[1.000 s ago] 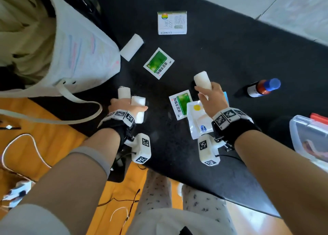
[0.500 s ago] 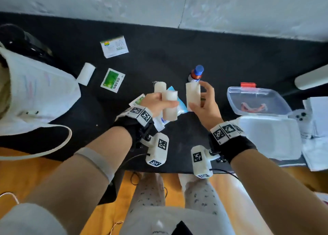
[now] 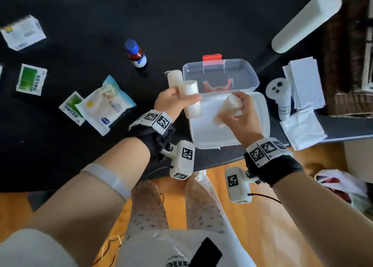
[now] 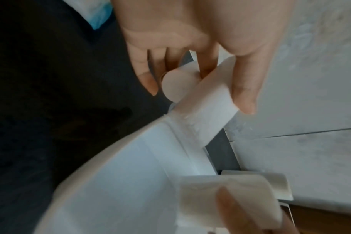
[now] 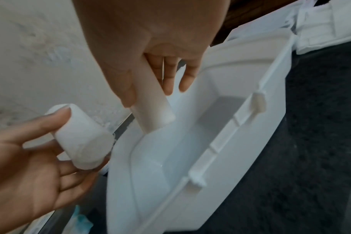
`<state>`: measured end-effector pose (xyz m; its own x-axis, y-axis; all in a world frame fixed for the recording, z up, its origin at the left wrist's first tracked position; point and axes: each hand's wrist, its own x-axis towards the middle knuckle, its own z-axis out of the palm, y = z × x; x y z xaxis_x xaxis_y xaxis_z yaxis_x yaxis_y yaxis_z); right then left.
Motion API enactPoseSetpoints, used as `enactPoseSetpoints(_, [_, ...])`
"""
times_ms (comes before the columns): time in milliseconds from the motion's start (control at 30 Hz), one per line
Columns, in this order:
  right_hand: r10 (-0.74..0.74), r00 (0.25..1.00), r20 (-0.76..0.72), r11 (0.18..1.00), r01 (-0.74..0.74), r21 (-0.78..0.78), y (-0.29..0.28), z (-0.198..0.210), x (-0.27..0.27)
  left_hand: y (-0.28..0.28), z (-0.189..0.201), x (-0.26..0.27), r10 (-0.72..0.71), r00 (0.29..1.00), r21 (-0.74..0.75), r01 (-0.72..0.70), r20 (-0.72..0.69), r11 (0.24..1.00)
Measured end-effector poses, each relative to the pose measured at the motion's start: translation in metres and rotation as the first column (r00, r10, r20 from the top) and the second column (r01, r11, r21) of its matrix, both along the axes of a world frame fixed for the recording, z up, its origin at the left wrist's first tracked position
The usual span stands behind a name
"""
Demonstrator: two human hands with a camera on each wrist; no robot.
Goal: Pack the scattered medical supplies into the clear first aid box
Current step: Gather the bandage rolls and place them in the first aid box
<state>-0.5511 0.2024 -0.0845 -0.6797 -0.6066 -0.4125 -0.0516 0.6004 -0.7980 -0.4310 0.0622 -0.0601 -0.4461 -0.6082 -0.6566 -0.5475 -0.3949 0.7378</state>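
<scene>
The first aid box lies open on the black table, its clear lid (image 3: 238,73) with a red latch on the far side and its white tray (image 3: 210,133) on the near side. My left hand (image 3: 181,99) grips two white gauze rolls (image 3: 190,99) at the tray's left edge. In the left wrist view the rolls (image 4: 206,109) sit between the fingers and thumb, above the tray rim (image 4: 130,166). My right hand (image 3: 235,109) holds a third gauze roll (image 3: 227,109) tilted over the tray. The right wrist view shows this roll (image 5: 152,109) pointing down into the tray (image 5: 220,134).
Left of the box stand a brown bottle with a blue cap (image 3: 136,54), a cotton bag (image 3: 105,105), two green sachets (image 3: 31,79) and a white carton (image 3: 23,33). Right of the box are a white controller (image 3: 279,91), paper stacks (image 3: 304,85) and a white cylinder (image 3: 306,20).
Both hands carried their gauze rolls rightward from the scattered supplies to above the open box. The right hand's roll has tipped down toward the tray.
</scene>
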Motion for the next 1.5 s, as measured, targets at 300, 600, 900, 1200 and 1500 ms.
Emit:
enactPoseSetpoints(300, [0.211, 0.976, -0.061, 0.976, -0.208, 0.059, -0.023, -0.040, 0.002, 0.015, -0.021, 0.006, 0.159, 0.987, -0.007, -0.160, -0.033, 0.987])
enactPoseSetpoints(600, [0.295, 0.947, -0.128, 0.953, -0.283, 0.106, -0.037, -0.064, 0.029, 0.016, -0.040, 0.053, 0.281, 0.955, -0.013, -0.283, -0.097, 0.959])
enactPoseSetpoints(900, [0.168, 0.982, -0.091, 0.980, -0.176, -0.097, -0.020, -0.030, 0.022, 0.026, -0.018, 0.039, 0.196, 0.958, -0.102, -0.220, -0.209, 0.970])
enactPoseSetpoints(1200, [0.381, 0.925, 0.017, 0.881, -0.357, -0.310, -0.023, 0.012, 0.009, 0.037, -0.004, -0.001, 0.021, 0.942, -0.224, -0.102, -0.336, 0.969])
enactPoseSetpoints(1500, [0.147, 0.988, -0.046, 0.977, -0.152, -0.151, -0.007, -0.016, -0.014, 0.036, -0.026, 0.003, -0.064, 0.965, -0.434, -0.056, -0.256, 0.899])
